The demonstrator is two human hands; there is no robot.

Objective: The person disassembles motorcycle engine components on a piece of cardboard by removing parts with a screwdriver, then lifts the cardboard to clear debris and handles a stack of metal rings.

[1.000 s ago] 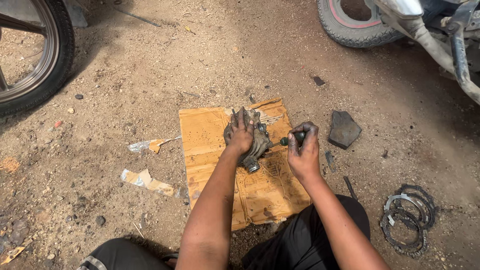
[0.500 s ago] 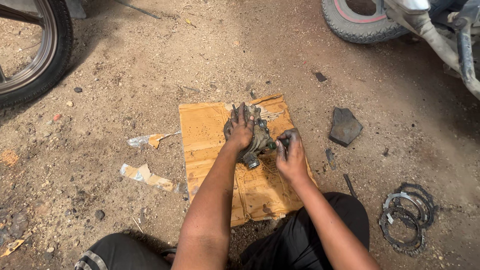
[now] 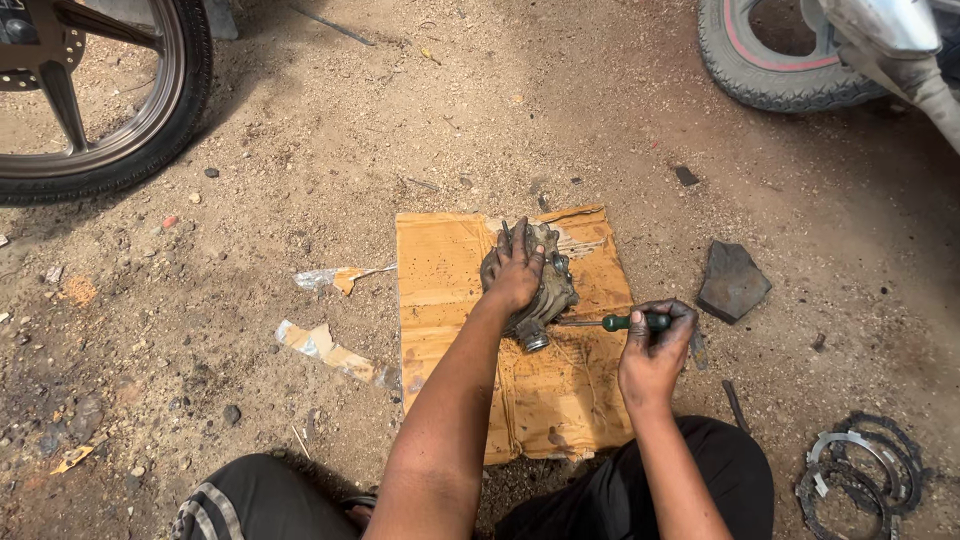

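Observation:
My left hand (image 3: 517, 270) presses flat on top of a grimy grey metal engine part (image 3: 545, 300) that lies on a piece of brown cardboard (image 3: 445, 300) on the dirt ground. My right hand (image 3: 655, 345) grips a screwdriver with a dark green handle (image 3: 628, 322). Its thin shaft lies level and points left, with the tip at the side of the metal part. Much of the part is hidden under my left palm.
A motorcycle wheel (image 3: 120, 100) stands at the upper left and another tyre (image 3: 770, 60) at the upper right. A flat dark stone (image 3: 733, 282) lies right of the cardboard. Several stacked metal rings (image 3: 858, 470) sit at the lower right. Torn wrapper scraps (image 3: 325, 345) lie to the left.
My right hand has drawn back to the right and lower, away from the metal part, with the screwdriver's shaft now showing. My left hand stays on the part.

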